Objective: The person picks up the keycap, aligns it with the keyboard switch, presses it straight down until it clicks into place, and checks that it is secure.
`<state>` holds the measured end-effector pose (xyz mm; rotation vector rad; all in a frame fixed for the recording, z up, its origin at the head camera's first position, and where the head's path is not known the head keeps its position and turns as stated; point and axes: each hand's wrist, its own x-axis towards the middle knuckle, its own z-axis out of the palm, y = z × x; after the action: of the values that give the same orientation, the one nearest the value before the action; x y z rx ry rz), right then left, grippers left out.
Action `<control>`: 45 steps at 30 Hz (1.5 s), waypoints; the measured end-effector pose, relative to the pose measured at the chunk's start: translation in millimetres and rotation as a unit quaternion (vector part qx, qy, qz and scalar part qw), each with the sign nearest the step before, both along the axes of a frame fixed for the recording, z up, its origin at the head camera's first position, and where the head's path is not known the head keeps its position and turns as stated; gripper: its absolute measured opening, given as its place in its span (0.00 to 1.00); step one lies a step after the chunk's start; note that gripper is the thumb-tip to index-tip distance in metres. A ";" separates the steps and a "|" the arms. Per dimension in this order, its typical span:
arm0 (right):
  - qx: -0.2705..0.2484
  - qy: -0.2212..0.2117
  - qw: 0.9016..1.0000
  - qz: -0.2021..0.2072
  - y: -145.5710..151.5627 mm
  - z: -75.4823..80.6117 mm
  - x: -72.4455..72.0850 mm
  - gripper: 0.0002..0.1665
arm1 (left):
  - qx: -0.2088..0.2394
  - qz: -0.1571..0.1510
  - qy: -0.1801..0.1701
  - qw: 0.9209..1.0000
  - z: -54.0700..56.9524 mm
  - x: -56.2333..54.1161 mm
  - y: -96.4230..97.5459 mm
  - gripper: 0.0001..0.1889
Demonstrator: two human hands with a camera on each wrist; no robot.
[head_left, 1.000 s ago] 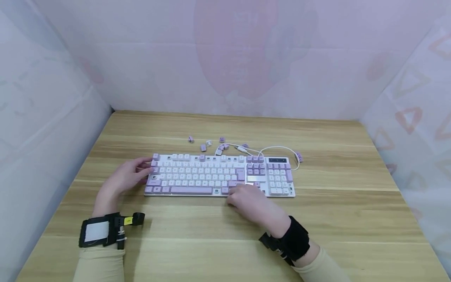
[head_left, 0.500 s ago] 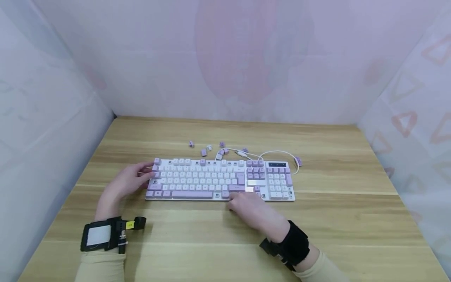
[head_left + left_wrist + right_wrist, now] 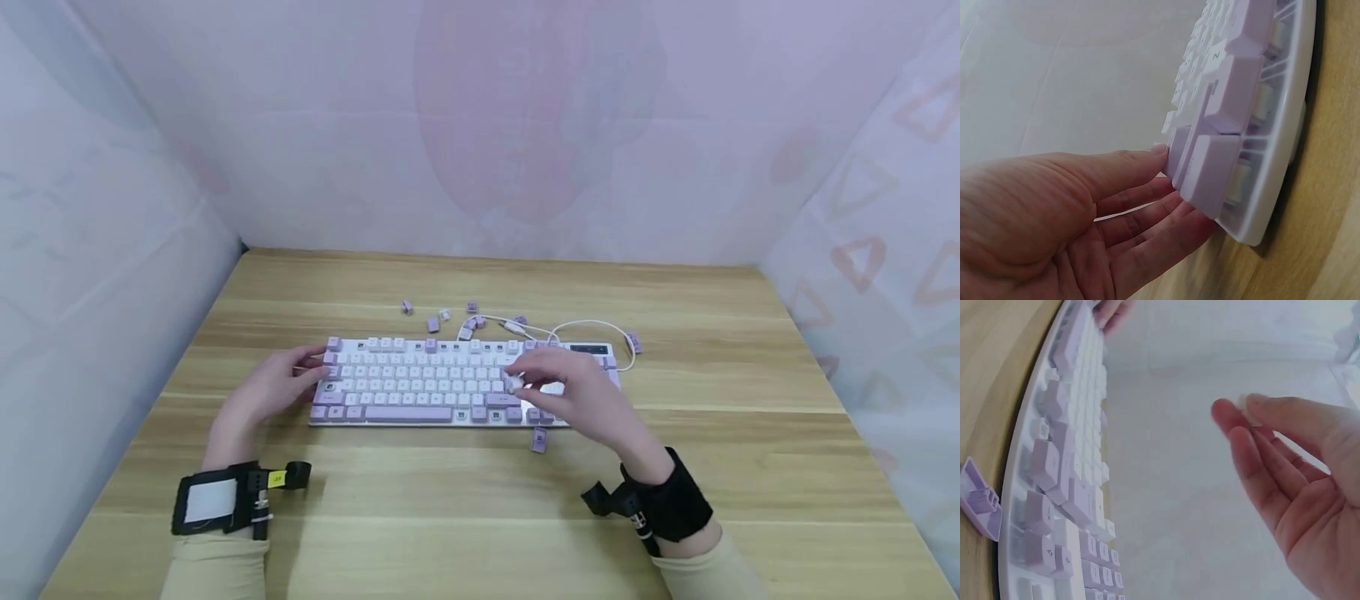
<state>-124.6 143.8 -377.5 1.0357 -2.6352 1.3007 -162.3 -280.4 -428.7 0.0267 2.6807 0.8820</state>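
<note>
A white and lilac keyboard (image 3: 408,413) lies across the table, with bare switch spots where keycaps are off. At its left end my left hand (image 3: 270,383) grips the edge. The left wrist view shows the thumb (image 3: 1125,172) against a lilac key and the other fingers reaching round the side. My right hand (image 3: 581,387) is raised over the right part of the keyboard, pinching a small white keycap (image 3: 513,383) between thumb and fingertips. Most of that piece is hidden by the fingers. One lilac keycap (image 3: 539,439) lies upturned in front of the keyboard, its stem (image 3: 986,500) showing.
Several loose keycaps lie behind the keyboard, among them a lilac one (image 3: 432,325) and a white one (image 3: 445,314). A white cable (image 3: 592,322) loops there, its plug (image 3: 514,327) near the keycaps. Fabric walls (image 3: 480,125) enclose the table (image 3: 420,517) at the back and sides.
My right hand has lifted from the keyboard's front edge and moved back and right, the white keycap now visible in its fingers. The lilac keycap in front has come into view. My left hand stays put.
</note>
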 end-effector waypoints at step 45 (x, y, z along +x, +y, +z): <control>-0.183 -0.189 0.965 0.008 -6.1 -10.9 -10.8 0.15 | -0.013 0.014 -0.004 1.000 6.3 0.7 4.4 0.31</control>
<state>-135.4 137.7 -388.4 0.8219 -2.4641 2.0691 -161.6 -276.0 -422.4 -0.0203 2.6915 0.8537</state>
